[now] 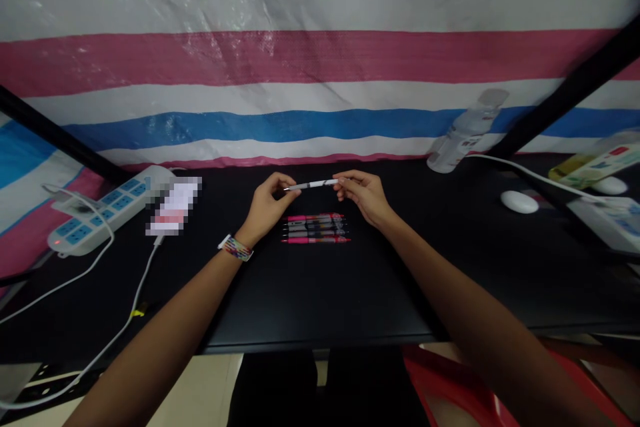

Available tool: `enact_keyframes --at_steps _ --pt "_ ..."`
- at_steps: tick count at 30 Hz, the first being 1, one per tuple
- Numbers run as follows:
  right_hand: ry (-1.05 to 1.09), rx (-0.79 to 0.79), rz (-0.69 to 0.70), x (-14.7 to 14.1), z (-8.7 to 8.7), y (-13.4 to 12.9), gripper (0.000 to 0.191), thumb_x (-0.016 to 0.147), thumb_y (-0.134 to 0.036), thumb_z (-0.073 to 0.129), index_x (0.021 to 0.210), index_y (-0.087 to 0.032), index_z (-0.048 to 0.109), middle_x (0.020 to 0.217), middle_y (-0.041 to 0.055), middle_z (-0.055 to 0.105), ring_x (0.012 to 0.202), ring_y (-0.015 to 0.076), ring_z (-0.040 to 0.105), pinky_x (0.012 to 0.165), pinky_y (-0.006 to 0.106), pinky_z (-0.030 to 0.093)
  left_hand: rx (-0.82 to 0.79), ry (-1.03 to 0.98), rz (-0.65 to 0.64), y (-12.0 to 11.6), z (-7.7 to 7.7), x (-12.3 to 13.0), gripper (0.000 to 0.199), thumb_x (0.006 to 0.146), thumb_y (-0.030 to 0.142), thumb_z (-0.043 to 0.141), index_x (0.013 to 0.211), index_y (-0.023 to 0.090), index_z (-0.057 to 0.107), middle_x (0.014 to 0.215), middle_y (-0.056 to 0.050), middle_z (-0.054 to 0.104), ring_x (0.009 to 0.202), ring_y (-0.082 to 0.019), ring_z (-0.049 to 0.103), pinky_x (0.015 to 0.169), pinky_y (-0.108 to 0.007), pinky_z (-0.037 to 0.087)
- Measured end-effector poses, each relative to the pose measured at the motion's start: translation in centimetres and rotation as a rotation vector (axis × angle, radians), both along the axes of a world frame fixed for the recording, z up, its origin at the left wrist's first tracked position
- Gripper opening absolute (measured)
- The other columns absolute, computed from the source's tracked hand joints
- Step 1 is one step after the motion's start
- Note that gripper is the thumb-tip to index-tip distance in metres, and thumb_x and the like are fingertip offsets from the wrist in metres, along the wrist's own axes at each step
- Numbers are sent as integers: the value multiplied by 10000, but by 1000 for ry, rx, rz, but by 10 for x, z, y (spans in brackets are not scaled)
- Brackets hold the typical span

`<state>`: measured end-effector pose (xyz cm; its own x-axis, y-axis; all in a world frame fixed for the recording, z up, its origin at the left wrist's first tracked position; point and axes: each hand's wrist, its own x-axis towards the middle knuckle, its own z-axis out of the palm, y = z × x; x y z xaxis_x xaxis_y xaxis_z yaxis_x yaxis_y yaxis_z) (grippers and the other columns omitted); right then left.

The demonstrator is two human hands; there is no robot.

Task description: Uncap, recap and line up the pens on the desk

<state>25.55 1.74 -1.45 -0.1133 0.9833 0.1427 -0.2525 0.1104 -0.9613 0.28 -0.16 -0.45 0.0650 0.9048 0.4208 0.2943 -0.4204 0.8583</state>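
Note:
A white and grey pen [314, 184] is stretched level between my two hands, above the black table. The fingers of my left hand [270, 201] pinch its left end, which has a thin tip. At the other end, my right hand [364, 195] grips the pen between thumb and fingers. Just below, on the tabletop, several pens [315, 229] lie side by side in a neat stack of rows. The nearest one is a pink pen [313, 240]; those in the middle look grey and dark. A woven band circles my left wrist.
On the left lie a white power strip [111, 208] with blue sockets and a blurred-out phone [173, 207] on a white cable. To the right stand a clear bottle [463, 133] and a yellow-liquid bottle [595, 160], near a white mouse-like object [519, 201]. Striped sheeting hangs behind the table [320, 307].

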Motion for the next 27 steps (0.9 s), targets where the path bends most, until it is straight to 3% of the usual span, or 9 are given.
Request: enact_keyframes --at_steps 2,6,10,14,18,21,23,25,27 --pt "20 -14 -4 1 0 1 309 759 -469 949 931 -231 851 798 40 757 666 162 641 662 363 564 10 -50 -30 1 -1 1 220 897 366 833 1032 220 737 906 -22 725 838 -182 676 802 -314 518" --pt "28 -19 4 0 0 1 307 746 -452 963 923 -226 853 796 44 762 661 158 642 657 356 560 -39 -65 -66 1 -3 0 194 1022 383 688 1123 221 728 770 3 669 735 -178 654 771 -329 522" --pt "23 -22 3 -2 1 0 324 732 -461 971 927 -230 855 805 40 765 668 160 645 665 359 569 31 -22 -43 2 -5 -1 338 913 301 819 1232 242 723 1009 -41 754 971 -217 719 931 -367 541" --pt "7 -23 9 -2 0 0 344 722 -478 976 924 -230 849 797 37 765 658 160 647 665 364 576 -30 -18 -42 2 -5 -1 201 1053 357 642 1175 232 741 812 -20 720 803 -199 700 840 -362 545" --pt "1 -15 0 -2 0 0 352 731 -490 974 938 -235 847 808 41 771 670 166 655 669 367 583 64 12 -36 1 -3 -1 417 898 272 828 1300 256 717 1097 -55 791 1052 -240 739 1010 -403 536" --pt "8 -12 4 -2 0 -1 344 730 -487 973 933 -238 849 805 40 774 662 162 651 665 363 580 -15 40 -6 2 -4 -2 237 1018 388 701 1183 237 780 973 -52 800 965 -242 744 942 -400 542" --pt "12 -13 3 -3 1 -1 342 728 -485 973 932 -239 852 804 40 776 664 163 650 669 364 582 -80 78 18 2 -5 -3 302 1063 441 618 986 221 810 823 -43 768 833 -231 719 830 -379 534" --pt "9 -17 -4 -3 0 0 349 723 -493 975 927 -237 853 802 39 774 670 166 651 673 366 585 -82 98 23 3 -5 -4 250 1007 407 695 887 216 801 818 -41 765 807 -224 703 796 -366 524" --pt "-1 -20 -3 -3 0 0 359 722 -500 975 928 -233 853 801 39 771 675 168 651 674 366 586 -23 92 15 3 -5 -3 91 913 309 791 906 218 796 911 -41 785 868 -223 708 838 -364 533"
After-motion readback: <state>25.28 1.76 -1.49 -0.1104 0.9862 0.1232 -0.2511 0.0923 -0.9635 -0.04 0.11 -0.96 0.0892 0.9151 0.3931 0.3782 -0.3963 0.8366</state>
